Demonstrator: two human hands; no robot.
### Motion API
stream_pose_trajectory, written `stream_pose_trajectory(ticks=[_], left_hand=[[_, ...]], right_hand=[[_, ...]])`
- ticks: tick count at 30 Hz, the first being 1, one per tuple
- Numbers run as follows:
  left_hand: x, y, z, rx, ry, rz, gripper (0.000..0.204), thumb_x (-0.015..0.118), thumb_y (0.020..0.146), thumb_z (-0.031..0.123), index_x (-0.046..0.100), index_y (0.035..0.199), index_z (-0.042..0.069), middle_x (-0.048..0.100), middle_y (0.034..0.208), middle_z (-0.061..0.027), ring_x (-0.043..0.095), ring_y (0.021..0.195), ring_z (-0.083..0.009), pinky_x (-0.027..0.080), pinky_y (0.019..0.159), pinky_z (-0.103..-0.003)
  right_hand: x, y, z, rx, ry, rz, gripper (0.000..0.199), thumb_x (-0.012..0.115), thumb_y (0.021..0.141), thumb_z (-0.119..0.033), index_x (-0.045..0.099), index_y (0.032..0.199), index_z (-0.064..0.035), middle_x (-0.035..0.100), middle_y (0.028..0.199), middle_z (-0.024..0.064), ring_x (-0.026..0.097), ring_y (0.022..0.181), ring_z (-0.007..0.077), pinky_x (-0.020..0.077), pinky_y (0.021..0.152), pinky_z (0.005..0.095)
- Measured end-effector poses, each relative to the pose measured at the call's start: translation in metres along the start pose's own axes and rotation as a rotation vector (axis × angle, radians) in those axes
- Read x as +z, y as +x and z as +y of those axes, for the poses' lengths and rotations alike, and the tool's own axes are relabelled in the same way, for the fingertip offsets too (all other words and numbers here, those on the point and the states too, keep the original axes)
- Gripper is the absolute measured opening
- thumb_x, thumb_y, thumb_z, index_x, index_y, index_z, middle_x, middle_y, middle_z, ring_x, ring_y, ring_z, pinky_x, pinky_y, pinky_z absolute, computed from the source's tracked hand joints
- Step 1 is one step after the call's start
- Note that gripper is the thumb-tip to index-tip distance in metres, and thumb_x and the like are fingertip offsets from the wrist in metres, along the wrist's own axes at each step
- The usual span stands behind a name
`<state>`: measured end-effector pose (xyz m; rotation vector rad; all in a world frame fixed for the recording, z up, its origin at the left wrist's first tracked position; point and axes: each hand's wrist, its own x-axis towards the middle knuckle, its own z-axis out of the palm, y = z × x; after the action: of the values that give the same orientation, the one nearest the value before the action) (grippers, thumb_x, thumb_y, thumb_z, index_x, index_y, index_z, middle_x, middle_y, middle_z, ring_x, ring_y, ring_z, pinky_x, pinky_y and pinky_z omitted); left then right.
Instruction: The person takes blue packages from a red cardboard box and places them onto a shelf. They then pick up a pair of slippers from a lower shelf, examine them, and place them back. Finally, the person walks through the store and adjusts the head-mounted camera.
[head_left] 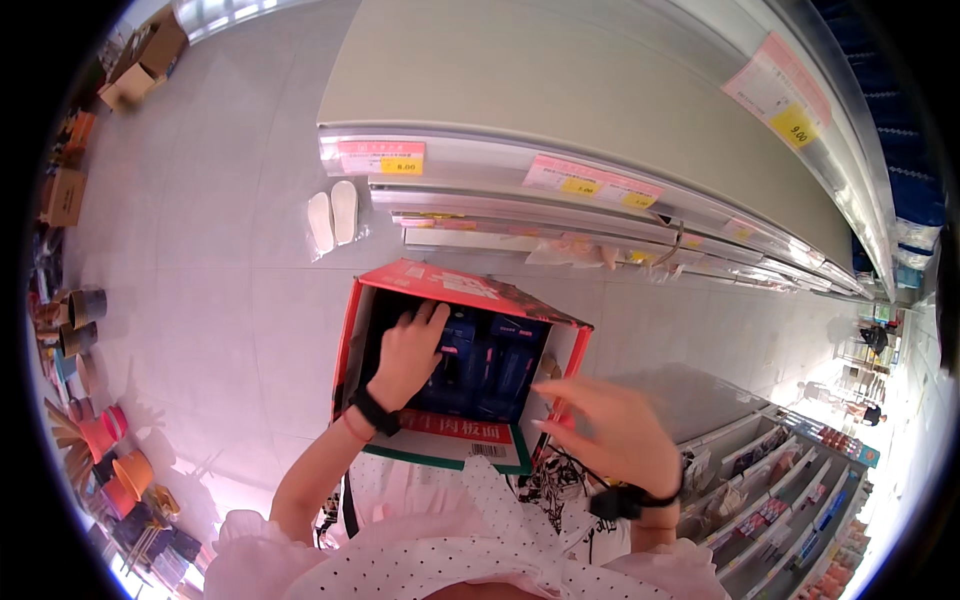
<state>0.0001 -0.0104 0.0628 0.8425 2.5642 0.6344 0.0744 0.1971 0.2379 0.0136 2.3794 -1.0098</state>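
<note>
An open red cardboard box [462, 284] with a green lower edge stands in front of me, its top flaps folded out. Dark blue packs [490, 368] fill the part of it that shows. My left hand [408, 350], a black band at its wrist, reaches into the box's left side. Its fingers are stretched and slightly apart over the packs, and nothing shows in its grasp. Beside the box's right rim hovers my right hand [622, 428], a little blurred, with a gap between thumb and fingers. Whether it touches the flap I cannot tell.
Beyond the box is a shelf unit [560, 110] with price labels along its edges. White slippers [344, 212] in clear wrapping lie on the floor by its left end. Stocked racks [780, 490] stand at the lower right; pots [132, 472] and cartons [66, 196] line the left.
</note>
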Motion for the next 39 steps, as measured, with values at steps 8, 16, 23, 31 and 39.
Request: stream_pose_trajectory(ticks=[8, 16, 23, 31, 39], left_hand=[[-0.142, -0.021, 0.036, 0.13, -0.672, 0.087, 0.058, 0.079, 0.052, 0.015, 0.051, 0.101, 0.002, 0.057, 0.096, -0.0099, 0.059, 0.082, -0.0178, 0.046, 0.07, -0.025], [-0.104, -0.009, 0.035, 0.093, -0.61, -0.085, 0.028, 0.067, 0.071, 0.013, 0.049, 0.09, 0.006, 0.056, 0.074, -0.0039, 0.055, 0.057, -0.0121, 0.044, 0.051, -0.025], [0.102, -0.04, -0.031, 0.085, 0.527, -0.009, 0.082, 0.07, 0.059, 0.035, 0.032, 0.129, 0.016, 0.035, 0.122, -0.0301, 0.054, 0.082, -0.0389, 0.045, 0.06, -0.046], [0.097, -0.008, -0.014, -0.053, 0.224, -0.245, 0.092, 0.068, 0.062, 0.046, 0.018, 0.135, 0.019, 0.031, 0.122, -0.0345, 0.054, 0.083, -0.0411, 0.044, 0.06, -0.052], [0.099, -0.008, -0.016, -0.156, 0.189, -0.42, 0.09, 0.066, 0.065, 0.046, 0.015, 0.135, 0.019, 0.031, 0.122, -0.0333, 0.052, 0.093, -0.0439, 0.043, 0.063, -0.055]], right_hand=[[0.02, 0.051, -0.011, -0.32, 0.089, 0.27, 0.067, 0.073, 0.061, -0.022, 0.04, 0.116, -0.0017, 0.048, 0.111, 0.0158, 0.056, 0.078, 0.0331, 0.0465, 0.063, 0.0345], [-0.09, -0.03, -0.08, -0.29, 0.959, 0.825, 0.078, 0.075, 0.052, -0.018, 0.04, 0.118, 0.0045, 0.054, 0.105, 0.017, 0.055, 0.092, 0.024, 0.0429, 0.082, 0.0313], [-0.186, 0.033, -0.157, -0.55, 0.21, 0.718, 0.063, 0.066, 0.066, -0.03, 0.043, 0.116, 0.0031, 0.055, 0.102, 0.0154, 0.057, 0.088, 0.0206, 0.0485, 0.072, 0.0285], [-0.277, 0.16, -0.198, -0.655, -0.262, 0.465, 0.059, 0.058, 0.08, -0.037, 0.039, 0.119, 0.0036, 0.053, 0.107, 0.0162, 0.058, 0.089, 0.0208, 0.0535, 0.069, 0.0302], [-0.301, 0.227, -0.196, -0.659, -0.219, 0.62, 0.06, 0.057, 0.082, -0.035, 0.034, 0.124, 0.0002, 0.052, 0.109, 0.0176, 0.057, 0.095, 0.0235, 0.0522, 0.073, 0.0329]])
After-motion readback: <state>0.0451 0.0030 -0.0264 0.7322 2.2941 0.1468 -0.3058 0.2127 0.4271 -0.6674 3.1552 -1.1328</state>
